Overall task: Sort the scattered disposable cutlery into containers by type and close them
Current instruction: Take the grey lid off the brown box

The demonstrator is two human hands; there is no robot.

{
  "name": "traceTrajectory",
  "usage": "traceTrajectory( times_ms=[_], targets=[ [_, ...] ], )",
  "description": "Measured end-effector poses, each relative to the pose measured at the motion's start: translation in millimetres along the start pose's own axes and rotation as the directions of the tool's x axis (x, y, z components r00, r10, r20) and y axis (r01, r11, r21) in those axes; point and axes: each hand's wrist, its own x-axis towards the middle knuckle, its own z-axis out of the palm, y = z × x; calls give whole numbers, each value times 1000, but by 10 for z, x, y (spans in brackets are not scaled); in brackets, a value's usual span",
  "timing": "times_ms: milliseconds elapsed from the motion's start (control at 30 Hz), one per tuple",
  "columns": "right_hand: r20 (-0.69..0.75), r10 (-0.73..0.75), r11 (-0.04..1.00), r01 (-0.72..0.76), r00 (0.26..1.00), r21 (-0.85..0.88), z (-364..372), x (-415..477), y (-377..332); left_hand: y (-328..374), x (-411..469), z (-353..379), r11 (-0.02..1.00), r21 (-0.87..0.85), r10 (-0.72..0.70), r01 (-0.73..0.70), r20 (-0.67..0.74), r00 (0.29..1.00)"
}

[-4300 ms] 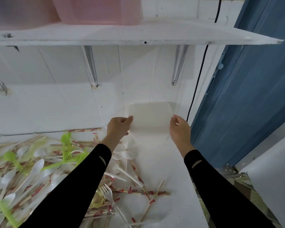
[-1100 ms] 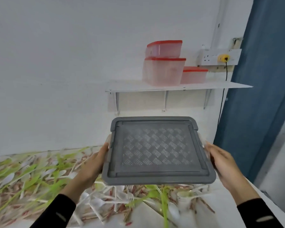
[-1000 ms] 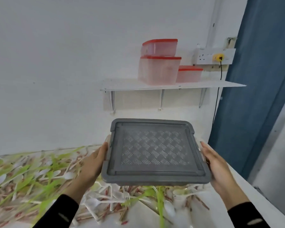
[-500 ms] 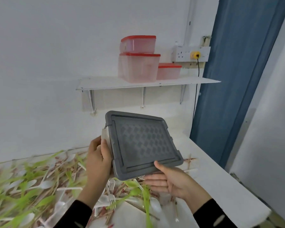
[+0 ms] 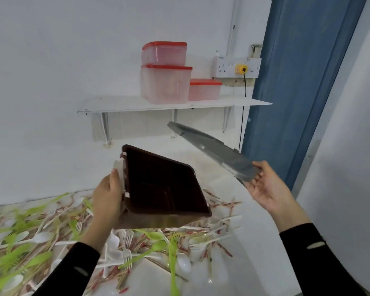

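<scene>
— While the left grip (image 5: pixel 109 197) holds the brown container (image 5: pixel 158 186) by its left rim, mouth open and tilted over the cutlery (image 5: pixel 137 248) on the bench (image 5: pixel 244 242), where's the lid (image 5: pixel 212 148)?
— Off to its right, apart; the right grip (image 5: pixel 263 186) pinches its near end, length running away up-left.

Head-worn wide-angle camera looks forward and down, close over the table (image 5: pixel 244 278).
</scene>
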Motion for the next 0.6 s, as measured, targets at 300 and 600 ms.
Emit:
traceTrajectory(
  times_ms=[300, 600],
  targets=[
    [-306, -73, 932, -45, 949, -360, -1537, 39, -228, 330, -135, 656, 887, -310, -332, 342, 85, 939],
    [-328, 37, 608, -282, 944, -742, -2771, -69, -254, 780, -902, 1596, 782, -360, -326, 509, 460, 826]
  ],
)
